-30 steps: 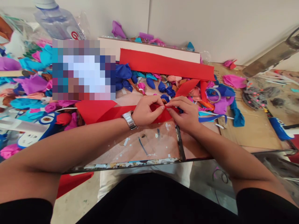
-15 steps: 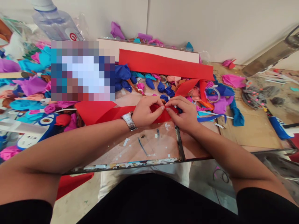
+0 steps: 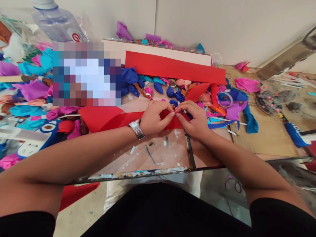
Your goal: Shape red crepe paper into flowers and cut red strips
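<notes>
A red fabric strip lies across the glass table, running from the left to the middle. My left hand, with a metal watch on its wrist, pinches the strip's right end. My right hand meets it fingertip to fingertip and pinches the same bunched red end. Both hands have their fingers closed on the cloth. The part of the strip inside the fingers is hidden.
A long red sheet lies behind the hands. Blue, purple, pink and teal fabric pieces pile at the left and back. A tape roll sits at the right, a water bottle at the far left, cardboard at the right.
Both hands have shifted very slightly upward while still pinching the red strip's end. Nothing else has moved.
</notes>
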{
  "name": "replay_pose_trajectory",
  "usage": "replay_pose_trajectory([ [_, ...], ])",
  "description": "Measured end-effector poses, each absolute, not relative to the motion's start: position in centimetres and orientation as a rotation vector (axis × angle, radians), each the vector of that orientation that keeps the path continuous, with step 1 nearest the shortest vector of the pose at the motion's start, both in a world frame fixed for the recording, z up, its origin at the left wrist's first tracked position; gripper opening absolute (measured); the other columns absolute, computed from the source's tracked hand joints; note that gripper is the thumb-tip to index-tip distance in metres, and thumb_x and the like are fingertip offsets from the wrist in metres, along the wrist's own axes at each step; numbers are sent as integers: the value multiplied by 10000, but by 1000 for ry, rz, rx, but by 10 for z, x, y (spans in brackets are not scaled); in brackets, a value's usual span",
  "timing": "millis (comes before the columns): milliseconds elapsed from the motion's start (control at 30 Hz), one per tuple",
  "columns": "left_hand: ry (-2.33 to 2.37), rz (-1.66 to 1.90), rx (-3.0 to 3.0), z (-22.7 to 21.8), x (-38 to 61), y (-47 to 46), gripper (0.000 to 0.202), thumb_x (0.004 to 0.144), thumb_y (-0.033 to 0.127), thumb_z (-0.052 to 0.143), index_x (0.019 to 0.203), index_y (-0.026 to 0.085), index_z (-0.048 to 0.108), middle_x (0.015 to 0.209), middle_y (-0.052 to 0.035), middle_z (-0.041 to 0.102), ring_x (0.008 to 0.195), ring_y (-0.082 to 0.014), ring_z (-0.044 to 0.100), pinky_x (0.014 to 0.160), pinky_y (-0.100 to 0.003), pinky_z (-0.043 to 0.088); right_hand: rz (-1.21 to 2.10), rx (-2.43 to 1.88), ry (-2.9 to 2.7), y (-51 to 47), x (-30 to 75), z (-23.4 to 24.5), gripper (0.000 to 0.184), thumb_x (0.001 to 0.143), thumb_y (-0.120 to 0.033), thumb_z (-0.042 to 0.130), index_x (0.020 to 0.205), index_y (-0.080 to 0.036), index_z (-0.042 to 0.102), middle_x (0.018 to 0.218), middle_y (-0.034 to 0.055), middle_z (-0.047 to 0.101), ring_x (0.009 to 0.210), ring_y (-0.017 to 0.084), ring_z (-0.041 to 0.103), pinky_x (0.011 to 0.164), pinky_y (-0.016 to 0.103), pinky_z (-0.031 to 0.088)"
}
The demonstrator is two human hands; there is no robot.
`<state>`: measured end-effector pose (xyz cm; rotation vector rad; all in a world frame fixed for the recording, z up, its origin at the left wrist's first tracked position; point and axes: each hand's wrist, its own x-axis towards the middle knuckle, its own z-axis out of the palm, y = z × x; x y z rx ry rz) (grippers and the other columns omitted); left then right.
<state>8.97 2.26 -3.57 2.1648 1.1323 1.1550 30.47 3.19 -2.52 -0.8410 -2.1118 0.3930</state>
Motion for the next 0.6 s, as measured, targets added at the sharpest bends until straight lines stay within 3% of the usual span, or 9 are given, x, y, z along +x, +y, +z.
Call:
replay_pose_trajectory([
  [600,1177,1118,2278,-37,90,20,226,1044,378,524,979,219,670,1006,-54,770,944,-236,673,1005,-460,417,415,-893,-2098,32,304,-27,80,1024,-338,643,1009,-265,671,1058,69,743,1011,266,711,913,457,559],
])
